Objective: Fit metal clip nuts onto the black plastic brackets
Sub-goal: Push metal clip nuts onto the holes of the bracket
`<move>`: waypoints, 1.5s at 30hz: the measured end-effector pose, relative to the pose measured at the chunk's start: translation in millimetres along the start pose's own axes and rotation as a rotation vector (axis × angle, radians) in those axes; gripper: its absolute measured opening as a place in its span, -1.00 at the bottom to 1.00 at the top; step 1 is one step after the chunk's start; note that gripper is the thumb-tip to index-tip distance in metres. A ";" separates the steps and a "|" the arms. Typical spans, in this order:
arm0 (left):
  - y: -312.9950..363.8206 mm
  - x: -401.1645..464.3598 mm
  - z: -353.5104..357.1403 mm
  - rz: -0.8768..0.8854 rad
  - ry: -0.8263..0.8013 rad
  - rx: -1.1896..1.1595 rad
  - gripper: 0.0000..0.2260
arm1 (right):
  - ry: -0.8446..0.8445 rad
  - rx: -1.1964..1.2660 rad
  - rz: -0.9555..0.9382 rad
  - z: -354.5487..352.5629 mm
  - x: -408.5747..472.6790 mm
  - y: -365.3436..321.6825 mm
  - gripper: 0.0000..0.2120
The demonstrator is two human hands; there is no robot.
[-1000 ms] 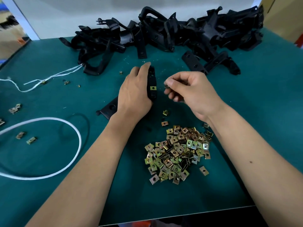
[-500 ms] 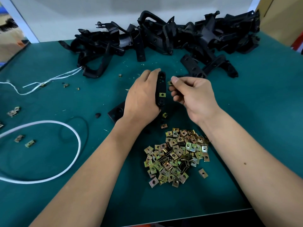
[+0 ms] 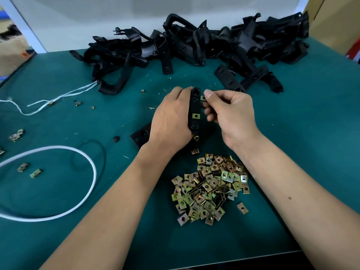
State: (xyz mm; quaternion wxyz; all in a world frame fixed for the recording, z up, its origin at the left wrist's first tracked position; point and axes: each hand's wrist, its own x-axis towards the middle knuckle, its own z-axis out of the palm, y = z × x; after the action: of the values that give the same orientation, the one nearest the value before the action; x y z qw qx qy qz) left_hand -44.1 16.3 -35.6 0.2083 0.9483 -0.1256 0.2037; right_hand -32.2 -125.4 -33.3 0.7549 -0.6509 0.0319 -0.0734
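The left hand (image 3: pixel 171 121) grips a black plastic bracket (image 3: pixel 195 109) mid-table, one clip nut (image 3: pixel 196 116) already seated on it. The right hand (image 3: pixel 231 112) pinches another clip nut (image 3: pixel 203 98) against the bracket's upper edge. A heap of clip nuts (image 3: pixel 210 188) lies just below the wrists; the bracket pile (image 3: pixel 194 45) crowds the far edge, and a white cord (image 3: pixel 78 158) loops at left.

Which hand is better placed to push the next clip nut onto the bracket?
Right. The right hand already pinches a clip nut at the bracket edge, near its top hole. The left hand grips the bracket, steadying it.
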 end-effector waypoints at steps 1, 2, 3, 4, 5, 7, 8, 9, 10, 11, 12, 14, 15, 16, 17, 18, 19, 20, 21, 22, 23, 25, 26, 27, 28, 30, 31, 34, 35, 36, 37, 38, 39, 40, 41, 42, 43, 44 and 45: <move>0.0 0.2 0.0 -0.002 0.003 0.005 -0.39 | -0.004 0.003 0.002 -0.1 -0.2 0.0 -0.87; -0.1 0.3 0.2 -0.003 0.005 0.008 -0.40 | -0.009 0.002 0.002 0.0 -0.5 0.2 -0.87; -0.2 0.4 0.4 -0.006 0.005 0.010 -0.41 | -0.017 0.000 0.000 0.3 -0.7 0.4 -0.87; -0.4 0.3 0.5 -0.011 0.005 0.012 -0.42 | -0.028 -0.001 -0.002 0.7 -1.1 0.7 -0.87; -0.5 0.2 0.5 -0.014 0.004 0.014 -0.42 | -0.038 -0.002 -0.004 1.0 -1.3 0.9 -0.87; -0.4 0.0 -0.2 -0.015 -0.004 0.017 -0.42 | -0.046 -0.001 -0.010 1.0 -1.2 1.4 -0.87; -0.1 0.1 -0.8 -0.011 -0.007 0.017 -0.41 | -0.044 -0.001 -0.015 0.8 -0.9 1.5 -0.87; 0.2 0.1 -1.5 -0.005 -0.010 0.022 -0.39 | -0.041 -0.003 -0.020 0.6 -0.8 1.7 -0.86; 0.8 0.3 -2.1 0.001 -0.015 0.033 -0.37 | -0.038 -0.006 -0.025 0.8 -1.0 2.0 -0.86; 1.6 0.4 -2.3 0.007 -0.022 0.054 -0.34 | -0.035 -0.010 -0.029 1.2 -1.4 2.4 -0.86; 2.5 0.5 -2.2 0.011 -0.032 0.084 -0.30 | -0.030 -0.017 -0.034 1.9 -2.0 2.8 -0.85; 4.9 0.8 -1.4 0.018 -0.056 0.148 -0.21 | -0.017 -0.037 -0.040 3.2 -3.1 3.4 -0.82; 6.0 0.9 -0.9 0.019 -0.063 0.166 -0.19 | -0.011 -0.040 -0.035 3.6 -3.6 3.3 -0.81; 6.7 1.1 -0.8 0.016 -0.066 0.169 -0.18 | -0.011 -0.033 -0.023 3.9 -4.0 3.1 -0.80; 7.0 1.2 -0.7 0.011 -0.066 0.163 -0.18 | -0.017 -0.015 -0.003 4.2 -4.5 2.6 -0.80; 7.2 1.3 -0.7 0.005 -0.063 0.153 -0.19 | -0.027 0.005 0.023 4.3 -4.9 2.1 -0.80; 7.0 1.1 -0.7 0.000 -0.058 0.144 -0.21 | -0.038 0.020 0.053 4.1 -5.3 1.5 -0.79; 6.9 0.8 -0.3 -0.007 -0.051 0.141 -0.22 | -0.047 0.021 0.080 3.8 -5.6 1.0 -0.78; 6.4 0.6 0.0 -0.017 -0.043 0.141 -0.24 | -0.056 0.014 0.101 3.1 -5.6 0.3 -0.77; 5.7 0.7 0.1 -0.030 -0.036 0.143 -0.24 | -0.064 0.006 0.113 2.3 -5.6 -0.6 -0.77; 4.7 0.8 -0.1 -0.044 -0.030 0.145 -0.25 | -0.072 0.004 0.116 1.6 -5.3 -1.6 -0.78; 3.2 1.4 -0.6 -0.058 -0.030 0.149 -0.24 | -0.092 0.008 0.109 -0.1 -4.8 -3.6 -0.82; 2.9 1.4 -1.1 -0.059 -0.036 0.155 -0.24 | -0.100 0.009 0.105 -0.7 -4.7 -4.4 -0.85; 3.0 1.4 -1.6 -0.054 -0.045 0.165 -0.23 | -0.107 0.006 0.101 -1.1 -4.6 -5.0 -0.86; 3.5 1.3 -2.4 -0.046 -0.056 0.177 -0.21 | -0.113 -0.002 0.097 -1.4 -4.3 -5.4 -0.85; 5.3 1.6 -4.5 -0.021 -0.080 0.200 -0.17 | -0.123 -0.022 0.093 -1.9 -3.2 -5.7 -0.84; 6.0 2.0 -5.8 -0.008 -0.091 0.205 -0.16 | -0.125 -0.029 0.092 -2.7 -2.4 -5.9 -0.83; 7.6 2.5 -9.2 0.006 -0.121 0.218 -0.14 | -0.130 -0.057 0.087 -4.6 -1.8 -6.3 -0.83; 9.0 2.5 -10.5 0.007 -0.131 0.234 -0.14 | -0.127 -0.070 0.080 -5.2 -2.9 -6.7 -0.82; 10.5 2.7 -12.3 0.008 -0.135 0.261 -0.13 | -0.122 -0.093 0.065 -4.9 -3.8 -7.0 -0.82; 12.5 3.7 -14.6 0.011 -0.139 0.296 -0.13 | -0.112 -0.127 0.036 -3.8 -4.4 -7.8 -0.81; 16.6 4.4 -17.0 0.018 -0.144 0.324 -0.12 | -0.093 -0.181 -0.008 -3.8 -5.7 -9.6 -0.81; 21.1 5.7 -20.3 0.023 -0.150 0.347 -0.11 | -0.072 -0.256 -0.066 -3.2 -7.0 -12.2 -0.79; 28.6 8.5 -22.8 0.033 -0.155 0.366 -0.11 | -0.047 -0.336 -0.130 -5.0 -8.1 -16.7 -0.77; 36.4 12.0 -25.1 0.040 -0.156 0.379 -0.11 | -0.031 -0.406 -0.183 -7.0 -9.1 -21.9 -0.74; 45.2 15.7 -27.6 0.048 -0.158 0.379 -0.12 | -0.013 -0.449 -0.219 -10.7 -9.8 -26.9 -0.71; 58.0 19.9 -28.4 0.065 -0.157 0.363 -0.13 | 0.015 -0.465 -0.248 -20.1 -11.4 -32.8 -0.70; 70.5 23.7 -29.7 0.085 -0.149 0.346 -0.14 | 0.049 -0.469 -0.277 -29.9 -13.3 -38.2 -0.68; 88.1 29.5 -28.8 0.119 -0.133 0.322 -0.14 | 0.100 -0.475 -0.316 -46.0 -14.5 -45.5 -0.67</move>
State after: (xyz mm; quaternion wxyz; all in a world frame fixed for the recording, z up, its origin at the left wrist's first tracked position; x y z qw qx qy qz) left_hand -56.1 -53.0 31.5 0.0327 0.9717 -0.1608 0.1701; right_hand -56.3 -174.6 4.0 0.5583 -0.8018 -0.0161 -0.2125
